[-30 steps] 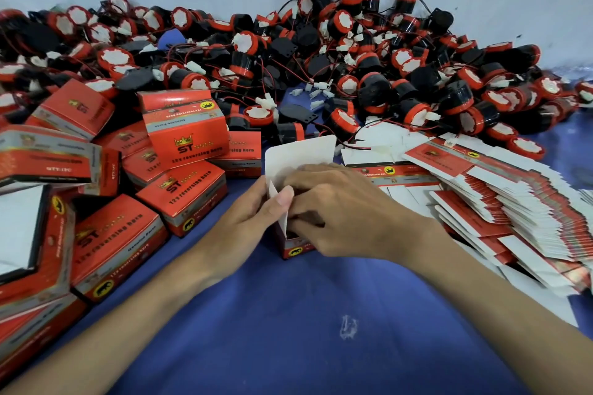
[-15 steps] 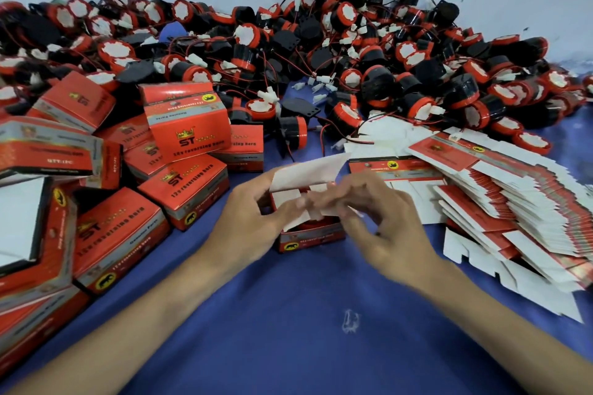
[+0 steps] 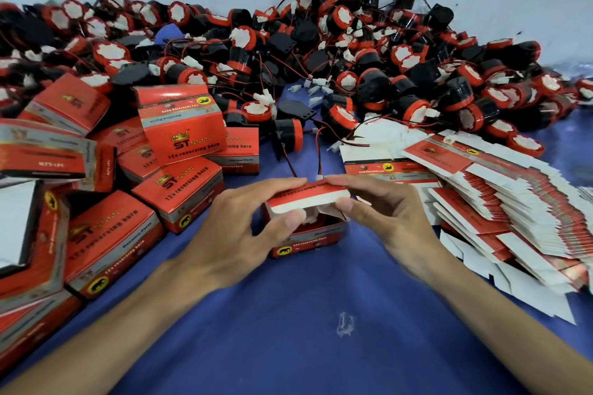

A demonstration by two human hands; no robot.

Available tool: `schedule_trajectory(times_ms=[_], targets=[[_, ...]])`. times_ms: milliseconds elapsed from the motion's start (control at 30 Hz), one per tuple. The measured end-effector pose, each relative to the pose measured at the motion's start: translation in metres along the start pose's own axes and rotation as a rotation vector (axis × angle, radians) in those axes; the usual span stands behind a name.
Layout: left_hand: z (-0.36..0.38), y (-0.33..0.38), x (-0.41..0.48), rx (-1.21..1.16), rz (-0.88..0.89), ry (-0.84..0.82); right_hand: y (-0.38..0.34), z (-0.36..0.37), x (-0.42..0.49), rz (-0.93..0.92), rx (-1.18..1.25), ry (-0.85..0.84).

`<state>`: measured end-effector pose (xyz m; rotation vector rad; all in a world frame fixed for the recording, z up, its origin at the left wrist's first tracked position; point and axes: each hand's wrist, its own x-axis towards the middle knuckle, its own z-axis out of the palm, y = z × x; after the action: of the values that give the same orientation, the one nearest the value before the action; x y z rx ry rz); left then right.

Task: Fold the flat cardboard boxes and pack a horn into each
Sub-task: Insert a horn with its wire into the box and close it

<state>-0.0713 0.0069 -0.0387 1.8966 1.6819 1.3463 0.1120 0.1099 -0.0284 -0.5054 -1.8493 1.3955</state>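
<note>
1. The blue cloth [image 3: 321, 346] covers all the ground in view. I cannot tell whether a tabletop or a floor is under it.
2. A big heap of horns [image 3: 369, 51], black with red rims and thin wires, spreads from 9 o'clock over 12 o'clock to 2 o'clock.
3. A fanned stack of flat boxes [image 3: 513, 202], red and white, lies at 3 o'clock.
4. Closed boxes [image 3: 179, 138], red with a grey band and a gold crown print, are piled from 8 to 10 o'clock.
5. The left hand [image 3: 237, 234] and the right hand [image 3: 391, 218] meet at the centre. Each one pinches the lid flap, with fingers on top and thumb under its edge.
6. The small box [image 3: 308, 239] stands on the cloth at the centre, between the hands. Its long axis runs from 9 to 3 o'clock, with the right end slightly farther away. Its mouth points up and is half open, and the inside is dark. The front wall faces 6 o'clock and has a black animal on a yellow disc at its left end.
7. The lid flap [image 3: 305, 197], red above and white beneath, hinges on the far side and leans toward 6 o'clock over the mouth.
</note>
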Motion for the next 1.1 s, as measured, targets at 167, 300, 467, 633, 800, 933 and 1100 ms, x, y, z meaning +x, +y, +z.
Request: schedule_trajectory(times_ms=[167,300,467,633,800,933,1100], targets=[[0.0,-0.003,0.0,0.102,0.067,0.011,0.005,0.003,0.0,-0.05,0.033,-0.004],[-0.005,-0.01,0.002,0.196,0.256,-0.011,0.007,0.002,-0.001,-0.107,-0.105,-0.006],[-0.013,-0.013,0.002,0.289,0.355,-0.114,0.007,-0.005,-0.004,-0.128,-0.252,-0.104],[-0.013,-0.014,-0.001,0.42,0.38,-0.136,0.008,-0.009,-0.004,-0.292,-0.455,-0.078],[-0.007,-0.017,0.0,0.441,0.46,-0.152,0.01,-0.008,-0.004,-0.35,-0.477,-0.038],[-0.005,-0.018,0.0,0.439,0.528,-0.106,0.013,-0.008,-0.003,-0.511,-0.617,-0.032],[0.0,-0.011,-0.001,0.483,0.534,-0.036,0.013,-0.01,-0.002,-0.569,-0.637,-0.06]])
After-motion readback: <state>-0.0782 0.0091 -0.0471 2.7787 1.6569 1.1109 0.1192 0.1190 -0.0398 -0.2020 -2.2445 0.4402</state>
